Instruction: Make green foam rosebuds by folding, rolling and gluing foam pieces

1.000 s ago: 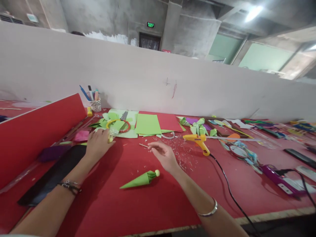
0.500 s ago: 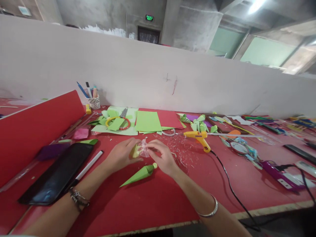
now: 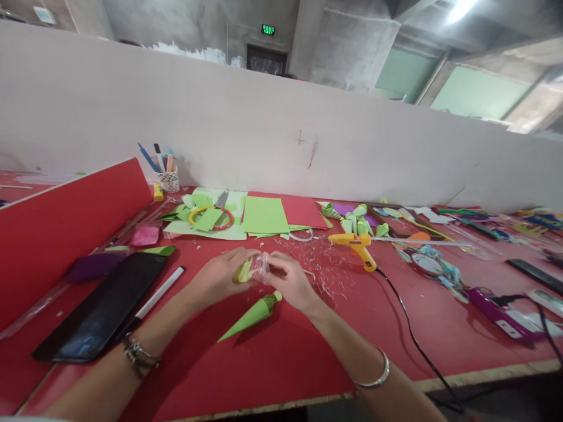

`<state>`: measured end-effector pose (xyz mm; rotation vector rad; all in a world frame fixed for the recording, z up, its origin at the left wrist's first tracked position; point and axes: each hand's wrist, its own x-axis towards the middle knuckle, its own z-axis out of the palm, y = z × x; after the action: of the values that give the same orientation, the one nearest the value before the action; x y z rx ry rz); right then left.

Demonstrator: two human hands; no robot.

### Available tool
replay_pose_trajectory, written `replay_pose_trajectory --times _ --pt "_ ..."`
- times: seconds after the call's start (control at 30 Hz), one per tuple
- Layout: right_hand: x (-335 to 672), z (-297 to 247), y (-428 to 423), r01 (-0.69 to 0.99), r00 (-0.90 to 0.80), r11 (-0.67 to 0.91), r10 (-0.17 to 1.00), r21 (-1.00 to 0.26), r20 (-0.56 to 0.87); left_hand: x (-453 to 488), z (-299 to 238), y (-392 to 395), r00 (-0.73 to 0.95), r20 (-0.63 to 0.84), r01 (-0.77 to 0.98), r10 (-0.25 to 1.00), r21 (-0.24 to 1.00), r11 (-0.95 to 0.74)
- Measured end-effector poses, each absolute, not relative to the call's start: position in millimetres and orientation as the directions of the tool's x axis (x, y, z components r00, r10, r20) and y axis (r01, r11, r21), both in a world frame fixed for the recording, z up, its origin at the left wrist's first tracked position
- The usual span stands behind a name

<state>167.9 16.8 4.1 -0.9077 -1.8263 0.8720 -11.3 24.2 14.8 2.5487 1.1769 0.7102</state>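
Note:
A small clear plastic bag (image 3: 261, 268) with pale yellow-green pieces inside is between my two hands, over the red table. My left hand (image 3: 224, 272) is closed around the filled end of the bag. At the bag's other end, the fingers of my right hand (image 3: 288, 280) pinch its edge. What the pieces inside are, I cannot make out. Just below the hands lies a green rolled paper cone (image 3: 250, 316) with a small pale round tip at its upper right end.
Right of my hands rests a yellow glue gun (image 3: 358, 249) with a black cord, among glue scraps. Scissors (image 3: 215, 215) and green paper sheets (image 3: 264, 215) lie behind. A black phone (image 3: 105, 308) and a white marker (image 3: 159, 293) are at left, a purple power strip (image 3: 501, 316) at right.
The bag's crumpled end has spread out between my hands, and my right hand's fingers have shifted along its edge. The paper cone still lies on the table.

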Motion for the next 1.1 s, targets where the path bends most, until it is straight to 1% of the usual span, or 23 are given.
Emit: replay_pose_trajectory --times 0.2,0.4,0.5,0.6,0.67,0.73,0.8,0.87,0.93,1.03,1.1 --pt "167.8 3.0 16.4 0.225 -0.46 0.522 0.801 -0.823 0.382 -10.9 9.5 26.8 0.568 0.366 0.575 0.738 0.465 -0.673" --pt "160.4 -5.5 17.0 0.3 -0.449 0.463 0.84 -0.834 0.305 -7.8 2.6 29.5 0.666 0.294 0.519 0.686 0.479 -0.708" --pt "160.0 -6.9 18.3 0.321 -0.492 0.478 0.822 -0.817 0.288 -7.9 -2.0 29.7 0.679 0.268 0.537 0.683 0.453 -0.712" --pt "162.2 -3.9 18.7 0.376 -0.507 0.52 0.808 -0.767 0.299 -9.0 -3.3 30.0 0.688 0.252 0.563 0.68 0.405 -0.72" --pt "163.7 -1.1 18.3 0.412 -0.506 0.553 0.8 -0.725 0.323 -9.5 -1.5 29.8 0.68 0.267 0.568 0.683 0.396 -0.721" --pt "164.7 0.6 18.1 0.419 -0.496 0.578 0.792 -0.7 0.357 -9.3 1.5 28.9 0.661 0.295 0.562 0.69 0.414 -0.716" --pt "164.9 0.3 18.1 0.39 -0.485 0.574 0.793 -0.72 0.369 -8.4 4.3 27.4 0.635 0.312 0.558 0.707 0.448 -0.699" --pt "164.2 -1.9 18.2 0.322 -0.49 0.528 0.803 -0.786 0.339 -7.3 5.7 25.6 0.626 0.307 0.557 0.717 0.468 -0.686" --pt "162.3 -4.8 18.0 0.227 -0.512 0.438 0.813 -0.87 0.276 -6.4 5.5 24.0 0.636 0.3 0.558 0.711 0.458 -0.693" --pt "158.3 -8.2 17.4 0.095 -0.542 0.258 0.824 -0.962 0.167 -6.4 4.0 21.8 0.653 0.306 0.57 0.692 0.403 -0.716" --pt "156.3 -8.0 17.1 0.044 -0.527 0.192 0.838 -0.98 0.141 -7.3 4.3 20.4 0.662 0.314 0.583 0.681 0.355 -0.731"
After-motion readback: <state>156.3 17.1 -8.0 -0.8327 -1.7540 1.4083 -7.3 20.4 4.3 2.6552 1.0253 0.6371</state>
